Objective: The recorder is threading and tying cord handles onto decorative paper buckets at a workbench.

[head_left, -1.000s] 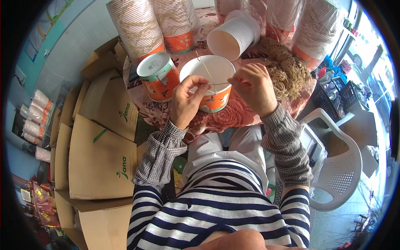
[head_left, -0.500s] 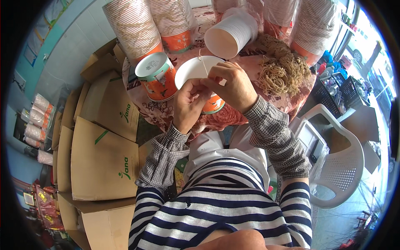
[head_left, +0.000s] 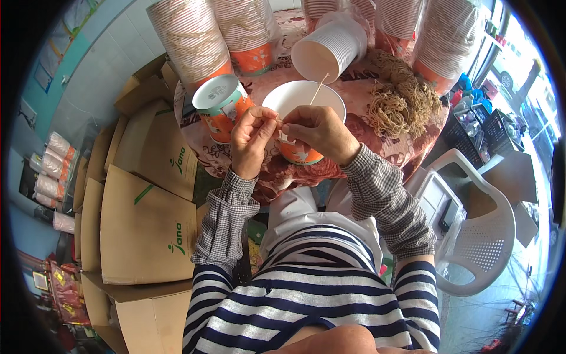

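A thin tan cord (head_left: pixel 319 88) sticks up past my right hand (head_left: pixel 323 131), whose fingers are pinched on it. Close by on the left, my left hand (head_left: pixel 252 138) is closed with thumb and forefinger together; the cord seems to run between both sets of fingertips, though it is hard to make out there. Below and behind the hands stands an open orange paper bucket (head_left: pixel 302 156) with a white inside, partly covered by my fingers. To its left is an upside-down orange and green paper bucket (head_left: pixel 231 121), its pale base facing up.
A heap of tan cords (head_left: pixel 401 100) lies to the right on the patterned tablecloth (head_left: pixel 348 159). Behind lies a sleeve of white tubs (head_left: pixel 330 50), with tall stacks of paper buckets (head_left: pixel 190 44) around it. Cardboard boxes (head_left: pixel 147 230) stand left, a white plastic chair (head_left: pixel 492 236) right.
Both hands have come down a little, the left one also leftward. The cord now leans to the right, and the open bucket sits slightly further right.
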### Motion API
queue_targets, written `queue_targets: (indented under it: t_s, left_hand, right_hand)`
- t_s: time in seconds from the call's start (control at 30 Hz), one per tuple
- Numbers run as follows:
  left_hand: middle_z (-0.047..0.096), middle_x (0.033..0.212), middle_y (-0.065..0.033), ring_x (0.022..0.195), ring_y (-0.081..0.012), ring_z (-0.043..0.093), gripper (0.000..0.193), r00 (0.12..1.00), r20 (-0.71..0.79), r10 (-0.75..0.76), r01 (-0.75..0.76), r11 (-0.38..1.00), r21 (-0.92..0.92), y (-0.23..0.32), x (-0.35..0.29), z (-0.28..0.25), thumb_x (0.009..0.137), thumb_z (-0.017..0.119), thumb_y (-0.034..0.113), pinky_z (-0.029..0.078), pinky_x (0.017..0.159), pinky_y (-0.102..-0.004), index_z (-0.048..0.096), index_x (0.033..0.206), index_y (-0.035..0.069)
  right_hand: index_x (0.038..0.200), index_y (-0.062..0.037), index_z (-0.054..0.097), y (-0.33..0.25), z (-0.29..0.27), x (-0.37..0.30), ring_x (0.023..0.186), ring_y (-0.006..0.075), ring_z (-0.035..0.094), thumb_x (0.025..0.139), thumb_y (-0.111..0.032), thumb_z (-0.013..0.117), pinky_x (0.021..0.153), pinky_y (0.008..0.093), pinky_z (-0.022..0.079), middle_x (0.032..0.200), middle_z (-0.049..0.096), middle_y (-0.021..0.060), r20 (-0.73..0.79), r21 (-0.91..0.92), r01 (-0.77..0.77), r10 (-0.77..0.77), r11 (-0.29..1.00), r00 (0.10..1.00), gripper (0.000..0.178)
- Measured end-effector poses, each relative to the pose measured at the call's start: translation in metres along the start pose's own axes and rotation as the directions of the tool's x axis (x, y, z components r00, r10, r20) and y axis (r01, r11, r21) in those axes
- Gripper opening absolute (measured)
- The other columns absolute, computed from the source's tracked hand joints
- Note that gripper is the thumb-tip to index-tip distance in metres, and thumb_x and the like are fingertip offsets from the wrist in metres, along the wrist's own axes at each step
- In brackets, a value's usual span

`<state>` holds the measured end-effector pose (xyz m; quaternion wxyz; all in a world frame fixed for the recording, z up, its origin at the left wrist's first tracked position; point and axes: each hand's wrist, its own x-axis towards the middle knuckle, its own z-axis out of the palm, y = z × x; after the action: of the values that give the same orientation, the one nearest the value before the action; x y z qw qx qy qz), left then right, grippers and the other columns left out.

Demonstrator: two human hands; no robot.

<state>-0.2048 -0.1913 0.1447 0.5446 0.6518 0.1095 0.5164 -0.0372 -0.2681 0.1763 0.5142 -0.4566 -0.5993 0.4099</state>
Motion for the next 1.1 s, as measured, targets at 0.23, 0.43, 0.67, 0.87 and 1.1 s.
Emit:
queue_targets:
  t_s: [0.23,0.43,0.67,0.87,1.1]
  left_hand:
    - [0.065,0.089,-0.004,0.08,-0.0087,0.06,0.011,0.998,-0.062,-0.008,0.011,0.999,0.039,0.007,-0.005,0.004,0.095,0.06,0.009,0.049,0.074,-0.0227,0.059,0.103,0.0]
    - [0.066,0.09,-0.0059,0.079,-0.0099,0.062,0.012,0.994,-0.105,-0.02,0.022,1.0,0.015,0.007,-0.008,0.009,0.095,0.06,0.008,0.051,0.074,-0.0233,0.059,0.104,0.0]
    - [0.067,0.088,-0.004,0.078,-0.0078,0.061,0.01,0.967,-0.22,0.132,-0.065,0.955,0.289,-0.001,-0.011,0.011,0.093,0.063,0.005,0.05,0.07,-0.022,0.061,0.101,0.0]
    - [0.067,0.087,-0.0054,0.078,-0.0093,0.063,0.008,0.967,-0.218,0.13,-0.012,0.882,0.472,0.003,-0.011,0.015,0.09,0.064,0.002,0.05,0.068,-0.0241,0.063,0.098,-0.001]
    - [0.065,0.087,-0.0116,0.076,-0.022,0.065,0.011,0.948,0.026,0.317,-0.245,0.674,0.697,0.019,-0.011,0.012,0.084,0.065,-0.002,0.051,0.067,-0.0301,0.066,0.096,0.0]
  right_hand:
    - [0.091,0.0016,0.067,0.0,-0.005,0.008,0.065,0.0046,0.057,0.087,-0.02,0.071,0.056,0.0211,0.048,0.075,0.065,0.0016,0.024,-0.045,-0.024,0.025,0.999,0.999,0.022]
    - [0.091,0.0021,0.068,0.002,-0.002,0.008,0.065,0.006,0.059,0.086,-0.021,0.071,0.057,0.0221,0.048,0.074,0.066,0.0023,-0.009,-0.042,0.021,-0.021,0.999,1.0,0.024]
    - [0.091,0.0019,0.067,0.003,0.006,0.006,0.064,0.0062,0.058,0.086,-0.012,0.066,0.059,0.0245,0.049,0.073,0.065,0.0029,-0.045,-0.207,0.099,-0.11,0.973,0.993,0.015]
    - [0.092,0.0008,0.063,0.008,0.015,-0.002,0.066,0.0069,0.056,0.085,-0.007,0.064,0.06,0.0253,0.048,0.074,0.063,0.0029,-0.139,-0.307,0.245,-0.298,0.92,0.944,0.01]
    - [0.095,-0.0004,0.062,0.006,0.013,-0.004,0.067,0.016,0.061,0.085,-0.003,0.062,0.059,0.0289,0.05,0.084,0.064,0.008,-0.128,-0.438,0.381,-0.476,0.814,0.87,0.01]
